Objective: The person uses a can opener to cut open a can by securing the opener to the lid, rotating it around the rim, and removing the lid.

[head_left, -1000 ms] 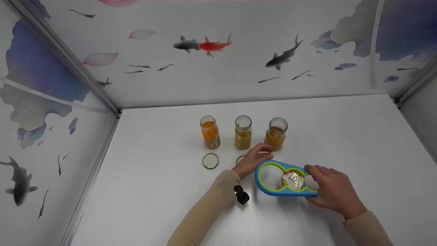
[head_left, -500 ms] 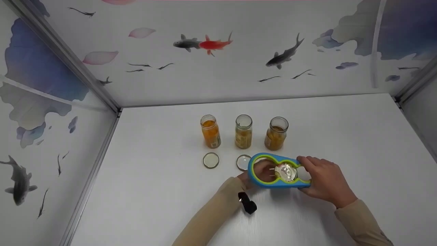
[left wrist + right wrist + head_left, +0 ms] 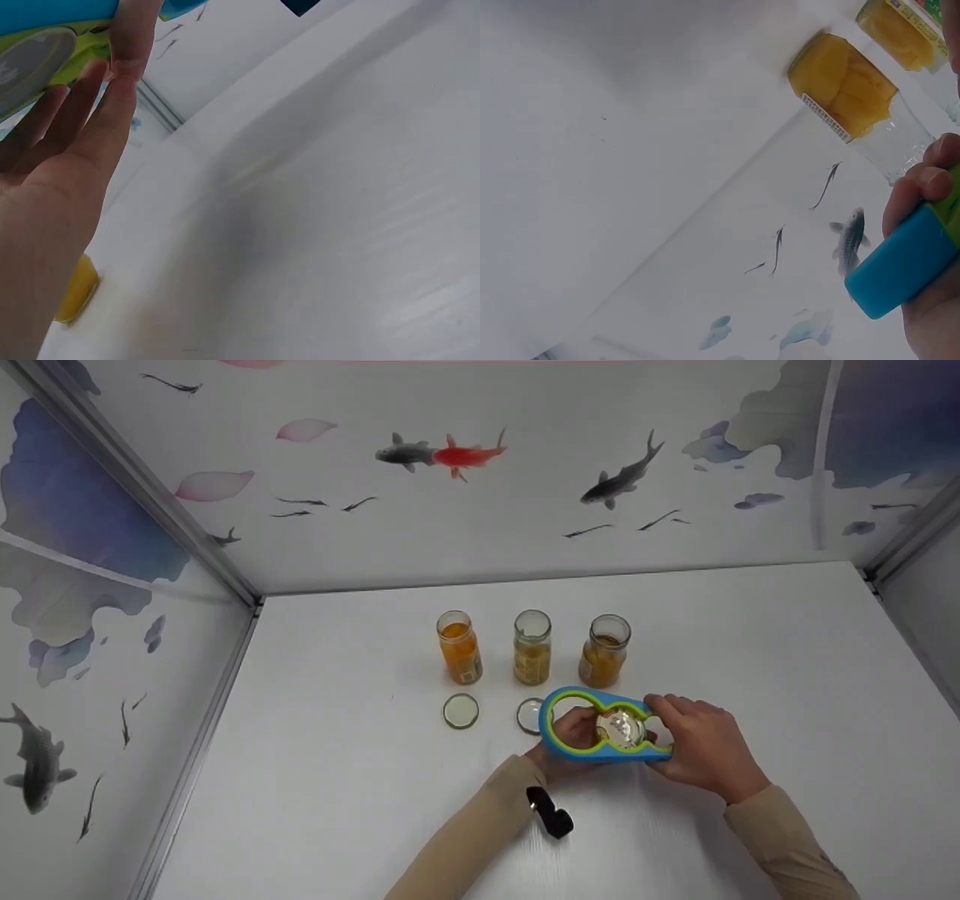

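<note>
My right hand (image 3: 701, 742) grips the narrow end of a blue and green jar opener (image 3: 637, 754), held above the table. A metal lid (image 3: 621, 729) sits in its middle opening. My left hand (image 3: 574, 727) is beneath the opener and partly seen through its large ring. In the left wrist view, the fingers of the left hand (image 3: 64, 165) reach up, fairly straight, to the underside of the opener and lid. Just behind stands an uncapped glass jar (image 3: 602, 660) of yellow-brown fruit. The right wrist view shows the opener's blue end (image 3: 900, 262) beside curled fingers.
Two more uncapped jars, one with orange contents (image 3: 460, 654) and one with yellow contents (image 3: 532, 660), stand in line to the left. Two lids, a left one (image 3: 460, 711) and another (image 3: 527, 715) near the opener, lie before them. Printed walls (image 3: 480, 540) enclose the white table.
My left hand has moved from in front of the right jar to beneath the opener. The right hand has brought the opener, with the lid inside, slightly left and toward the jars.
</note>
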Tool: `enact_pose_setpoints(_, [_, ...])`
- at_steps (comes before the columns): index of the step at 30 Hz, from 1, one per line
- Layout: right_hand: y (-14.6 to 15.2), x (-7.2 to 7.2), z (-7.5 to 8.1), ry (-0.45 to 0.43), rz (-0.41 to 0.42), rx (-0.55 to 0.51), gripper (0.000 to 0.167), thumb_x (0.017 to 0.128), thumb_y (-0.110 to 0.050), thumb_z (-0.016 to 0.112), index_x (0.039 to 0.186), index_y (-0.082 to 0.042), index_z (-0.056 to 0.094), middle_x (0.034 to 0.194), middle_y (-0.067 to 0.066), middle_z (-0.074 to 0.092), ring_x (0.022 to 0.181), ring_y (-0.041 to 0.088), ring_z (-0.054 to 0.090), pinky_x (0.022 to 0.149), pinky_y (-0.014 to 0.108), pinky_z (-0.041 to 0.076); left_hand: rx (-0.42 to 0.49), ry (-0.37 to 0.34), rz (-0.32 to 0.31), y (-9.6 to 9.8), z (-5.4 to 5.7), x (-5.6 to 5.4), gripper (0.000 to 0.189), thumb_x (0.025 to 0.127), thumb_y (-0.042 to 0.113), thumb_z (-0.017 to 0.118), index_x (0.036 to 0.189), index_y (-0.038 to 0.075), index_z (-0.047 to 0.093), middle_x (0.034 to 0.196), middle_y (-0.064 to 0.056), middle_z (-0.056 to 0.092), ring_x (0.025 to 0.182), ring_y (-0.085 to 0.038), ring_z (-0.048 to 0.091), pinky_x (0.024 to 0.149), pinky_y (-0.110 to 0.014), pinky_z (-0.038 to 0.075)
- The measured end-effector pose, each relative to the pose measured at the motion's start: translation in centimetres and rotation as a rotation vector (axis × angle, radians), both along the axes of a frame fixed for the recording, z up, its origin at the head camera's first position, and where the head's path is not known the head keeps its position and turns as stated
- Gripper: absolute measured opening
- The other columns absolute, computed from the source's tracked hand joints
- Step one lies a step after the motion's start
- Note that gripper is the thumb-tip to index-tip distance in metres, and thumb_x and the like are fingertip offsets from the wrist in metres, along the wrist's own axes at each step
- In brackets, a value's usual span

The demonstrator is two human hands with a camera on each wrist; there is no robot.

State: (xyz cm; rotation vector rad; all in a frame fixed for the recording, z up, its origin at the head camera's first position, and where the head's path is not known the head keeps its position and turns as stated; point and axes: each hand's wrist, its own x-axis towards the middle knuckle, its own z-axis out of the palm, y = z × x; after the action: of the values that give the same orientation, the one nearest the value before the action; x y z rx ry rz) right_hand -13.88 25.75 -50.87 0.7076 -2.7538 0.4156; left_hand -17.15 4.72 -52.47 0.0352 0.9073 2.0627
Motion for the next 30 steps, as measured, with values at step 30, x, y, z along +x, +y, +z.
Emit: enact_pose_setpoints(30, [-0.1, 0.1, -0.3, -0.044, -0.018, 0.042, 0.081, 0.055, -0.027, 0.086, 0.123, -0.004, 0.048, 0.108, 0.011, 0.059, 0.102, 0.030, 0.056, 0.089, 0.058, 0.040, 0.165, -0.183, 0.006, 0.5, -0.8, 0.4, 0.051, 0.105, 0.021, 0.020, 0.153, 0.003, 0.016, 0.152, -0.013, 0.028, 0.132, -0.020, 0.032, 0.111, -0.029, 0.024])
